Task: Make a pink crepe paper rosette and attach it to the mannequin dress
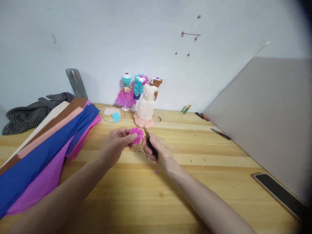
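Pinched between the thumb and fingers of my left hand (123,138) is a round, pleated magenta paper rosette (136,135). Closed around the dark handles of small snips (151,145) is my right hand (158,150). Their metal tips point up and away, just right of the rosette and seemingly apart from it. Below my hands, tiny pink scraps (156,173) lie on the wooden table (170,201). Right behind the rosette stands a miniature dress form in a cream and peach paper dress (145,104).
More small dress forms (126,92) stand by the wall. Long coloured crepe paper sheets (51,143), a striped cloth (36,110) and a flask (76,83) occupy the left. To the right are a black-handled cutting tool (221,133), markers (202,116) and a phone (278,193).
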`<state>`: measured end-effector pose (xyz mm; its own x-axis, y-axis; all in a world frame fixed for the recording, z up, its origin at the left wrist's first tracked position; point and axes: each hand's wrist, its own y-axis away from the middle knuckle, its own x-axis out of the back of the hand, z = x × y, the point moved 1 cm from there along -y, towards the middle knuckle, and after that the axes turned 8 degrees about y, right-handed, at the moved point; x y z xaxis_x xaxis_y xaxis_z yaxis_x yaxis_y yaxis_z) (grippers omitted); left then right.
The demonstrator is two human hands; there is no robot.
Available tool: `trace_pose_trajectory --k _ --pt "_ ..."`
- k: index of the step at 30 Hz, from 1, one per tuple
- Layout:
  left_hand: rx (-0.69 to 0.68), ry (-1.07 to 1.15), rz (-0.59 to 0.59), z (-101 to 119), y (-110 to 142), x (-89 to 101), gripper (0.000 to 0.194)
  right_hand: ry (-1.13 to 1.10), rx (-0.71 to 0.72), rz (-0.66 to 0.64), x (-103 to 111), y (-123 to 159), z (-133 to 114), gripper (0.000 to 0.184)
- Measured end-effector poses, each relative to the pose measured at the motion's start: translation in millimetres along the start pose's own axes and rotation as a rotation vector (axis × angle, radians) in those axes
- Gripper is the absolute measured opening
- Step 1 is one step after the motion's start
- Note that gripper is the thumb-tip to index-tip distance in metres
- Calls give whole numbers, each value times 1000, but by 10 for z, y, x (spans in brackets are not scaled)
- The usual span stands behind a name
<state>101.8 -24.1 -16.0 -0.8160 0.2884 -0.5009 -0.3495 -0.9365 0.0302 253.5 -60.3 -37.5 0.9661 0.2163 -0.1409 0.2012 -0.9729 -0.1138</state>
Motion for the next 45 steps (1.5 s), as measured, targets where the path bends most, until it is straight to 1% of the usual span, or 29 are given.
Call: trace_pose_trajectory --k 5,10,15,19,25,33,39,45 --pt "48 84 -14 -14 5 -2 30 -19 -7 14 0 -8 12 37" --pt "71 142 12 -33 13 -15 29 -3 4 8 -30 8 60 37" --pt "39 135 -35 -70 24 -40 27 -24 -5 -2 -77 27 104 38" --pt "-1 108 -33 -92 42 -54 25 -41 -7 3 -94 35 101 37" --pt "-41 91 -61 -106 83 -91 26 -62 -7 9 -106 39 89 37" --pt "-45 124 -40 -129 90 -109 24 -77 -18 23 -107 36 78 37" --pt "-49 120 -37 -131 98 -109 24 -71 -20 4 -110 40 74 38" --pt "-51 121 -7 -146 80 -97 23 -53 -39 3 -111 47 70 38"
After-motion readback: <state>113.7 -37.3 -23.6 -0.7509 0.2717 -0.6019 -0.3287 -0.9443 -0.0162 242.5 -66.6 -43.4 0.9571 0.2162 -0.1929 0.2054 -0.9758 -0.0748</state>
